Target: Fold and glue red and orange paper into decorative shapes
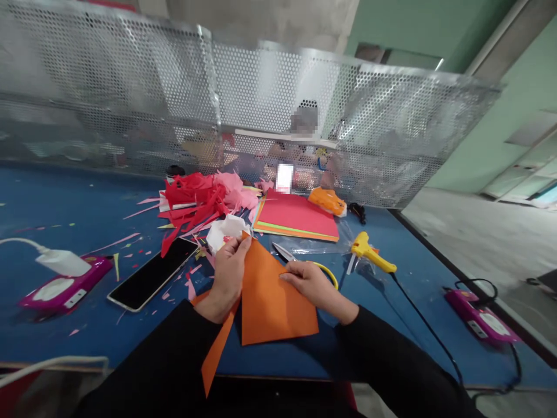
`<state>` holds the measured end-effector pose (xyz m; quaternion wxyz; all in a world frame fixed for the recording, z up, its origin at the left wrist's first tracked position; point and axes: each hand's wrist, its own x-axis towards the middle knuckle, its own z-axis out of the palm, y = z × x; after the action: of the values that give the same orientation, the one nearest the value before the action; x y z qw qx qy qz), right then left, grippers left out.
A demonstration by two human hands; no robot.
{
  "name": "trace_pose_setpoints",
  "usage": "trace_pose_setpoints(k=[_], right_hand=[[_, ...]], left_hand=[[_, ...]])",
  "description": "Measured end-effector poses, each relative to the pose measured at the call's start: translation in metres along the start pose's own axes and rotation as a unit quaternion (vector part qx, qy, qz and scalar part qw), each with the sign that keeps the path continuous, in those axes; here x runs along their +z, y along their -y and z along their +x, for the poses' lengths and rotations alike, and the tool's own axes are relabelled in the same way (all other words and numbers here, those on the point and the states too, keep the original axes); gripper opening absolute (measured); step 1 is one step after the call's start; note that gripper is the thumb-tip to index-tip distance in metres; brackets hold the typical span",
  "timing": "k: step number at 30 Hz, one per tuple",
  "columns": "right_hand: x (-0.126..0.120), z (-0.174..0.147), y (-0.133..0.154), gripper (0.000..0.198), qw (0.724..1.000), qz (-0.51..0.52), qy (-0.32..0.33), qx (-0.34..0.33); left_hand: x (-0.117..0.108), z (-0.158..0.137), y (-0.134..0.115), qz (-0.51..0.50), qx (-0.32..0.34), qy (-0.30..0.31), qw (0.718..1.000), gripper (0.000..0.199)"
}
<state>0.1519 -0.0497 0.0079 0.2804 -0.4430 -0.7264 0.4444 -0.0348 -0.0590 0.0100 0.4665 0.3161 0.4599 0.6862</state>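
A piece of orange paper is held up over the front of the blue table. My left hand pinches its top left corner between thumb and fingers. On its right edge, my right hand grips the sheet the same way. A long orange paper strip hangs beneath my left wrist; whether it joins the sheet I cannot tell. Scissors with yellow handles lie behind my right hand, partly hidden by it. Just beyond my left hand sits a crumpled white paper or tissue.
A stack of coloured paper lies at the back, beside red paper scraps. A black phone and a purple power strip are leftward. To the right are a yellow glue gun and another power strip. A perforated metal screen stands behind.
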Motion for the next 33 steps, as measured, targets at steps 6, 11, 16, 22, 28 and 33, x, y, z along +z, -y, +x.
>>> trace_pose_setpoints(k=[6,11,16,22,28,33], right_hand=[[-0.023,0.024,0.005,0.026,0.987,0.111,-0.075,0.086],[-0.042,0.082,0.01,0.036,0.968,0.096,-0.168,0.162],[-0.048,0.117,0.004,0.038,0.954,-0.011,-0.202,0.221],[-0.055,0.089,0.006,0.038,0.926,-0.267,-0.177,0.2],[-0.039,0.005,0.009,0.019,0.88,-0.459,-0.031,0.12],[-0.031,-0.028,-0.002,0.051,0.863,-0.5,0.022,0.069]], left_hand=[[-0.004,0.004,-0.001,0.025,-0.025,0.014,0.999,0.066],[0.001,-0.004,-0.004,0.058,-0.012,0.036,0.998,0.069],[0.002,-0.004,-0.003,0.087,-0.001,0.063,0.994,0.066],[0.003,-0.003,-0.001,0.097,-0.001,0.065,0.993,0.061],[0.005,-0.007,-0.004,0.089,0.009,0.062,0.994,0.058],[0.005,-0.01,-0.006,0.085,0.023,0.063,0.994,0.051]])
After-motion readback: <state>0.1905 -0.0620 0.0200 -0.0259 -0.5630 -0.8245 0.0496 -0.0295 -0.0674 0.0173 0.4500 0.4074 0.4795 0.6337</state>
